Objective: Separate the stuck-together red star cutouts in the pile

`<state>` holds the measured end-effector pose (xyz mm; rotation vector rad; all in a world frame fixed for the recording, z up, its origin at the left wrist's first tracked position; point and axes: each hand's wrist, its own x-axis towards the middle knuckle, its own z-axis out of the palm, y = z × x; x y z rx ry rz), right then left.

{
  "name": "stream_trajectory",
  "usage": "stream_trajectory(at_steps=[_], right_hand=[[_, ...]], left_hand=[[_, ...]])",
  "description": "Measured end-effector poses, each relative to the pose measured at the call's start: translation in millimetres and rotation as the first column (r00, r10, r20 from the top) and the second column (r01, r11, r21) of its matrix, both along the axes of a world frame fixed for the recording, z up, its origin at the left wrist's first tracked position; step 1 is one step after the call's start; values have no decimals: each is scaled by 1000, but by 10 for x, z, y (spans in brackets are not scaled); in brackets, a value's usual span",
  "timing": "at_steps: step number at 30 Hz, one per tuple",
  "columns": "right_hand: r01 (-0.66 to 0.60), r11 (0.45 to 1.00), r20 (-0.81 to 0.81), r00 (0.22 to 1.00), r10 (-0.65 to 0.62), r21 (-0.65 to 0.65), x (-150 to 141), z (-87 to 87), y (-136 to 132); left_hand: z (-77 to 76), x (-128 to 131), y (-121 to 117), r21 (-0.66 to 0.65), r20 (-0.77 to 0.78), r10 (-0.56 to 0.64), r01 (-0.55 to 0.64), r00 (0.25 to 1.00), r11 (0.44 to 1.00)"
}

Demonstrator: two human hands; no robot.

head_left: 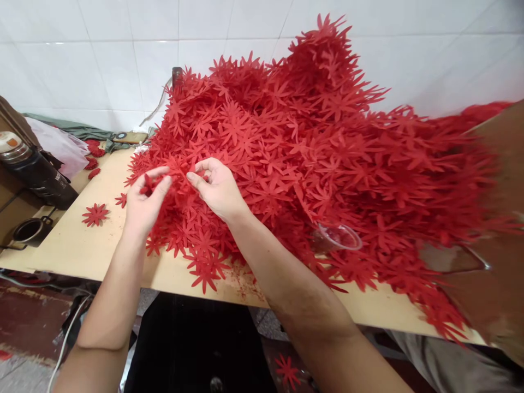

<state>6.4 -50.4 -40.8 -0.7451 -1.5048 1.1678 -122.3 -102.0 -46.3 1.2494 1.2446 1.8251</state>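
Observation:
A red star-like flower cutout (178,168) is stretched between my two hands, over the left side of a big heap of similar red flower cutouts (262,142). My left hand (141,204) has its thumb and fingers closed at the cutout's left side, with a bit of red showing inside the curled fingers. From the right, my right hand (221,191) pinches the same cutout between thumb and fingers. The exact contact points blend into the red behind them. A single red flower (95,215) lies on the table left of my left hand.
The heap covers much of the wooden table (77,240) and reaches the tiled wall. A clear plastic cup (341,237) sits among the flowers. At left stand a dark thermos (39,174) and a black mug (30,232). A cardboard box (505,218) borders the right.

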Motion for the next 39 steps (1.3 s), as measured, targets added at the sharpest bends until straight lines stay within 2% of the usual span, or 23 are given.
stream_trajectory(at_steps=[4, 9, 13, 17, 20, 24, 29, 32, 37, 39], right_hand=[[18, 1000, -45, 999, -17, 19, -39, -15, 3], [-173, 985, -56, 983, 172, -17, -21, -22, -22], [-240, 971, -54, 969, 241, 10, -6, -15, -57], [-224, 974, -19, 974, 224, -11, 24, 5, -81], [-170, 984, 8, 985, 170, -46, 79, 10, -72], [-64, 995, 24, 998, 66, -75, 115, 12, -33], [-92, 996, 149, 985, 90, 5, 56, 20, -61], [-65, 996, 204, 978, 50, 67, 9, 16, -98], [-95, 995, 111, 989, 97, -25, -80, 3, -84], [-125, 992, 101, 987, 126, -15, -107, -4, -63]], left_hand=[[3, 136, -14, -33, -46, -86, 84, 995, 996], [-31, 112, 64, 26, 45, -20, 19, 999, 999], [-50, 86, 87, 17, 199, -39, 36, 979, 999], [4, 40, 114, -67, 407, 9, 20, 913, 998], [63, -53, 134, -53, 489, 38, -14, 872, 998], [70, -114, 126, -58, 433, 41, -17, 900, 998], [17, -55, 102, -68, 393, 4, 25, 919, 997], [2, -18, 86, -72, 370, -34, 65, 928, 995], [-6, 15, 49, -92, 354, -72, 111, 933, 990], [-10, 13, 32, -105, 340, -75, 117, 937, 988]])
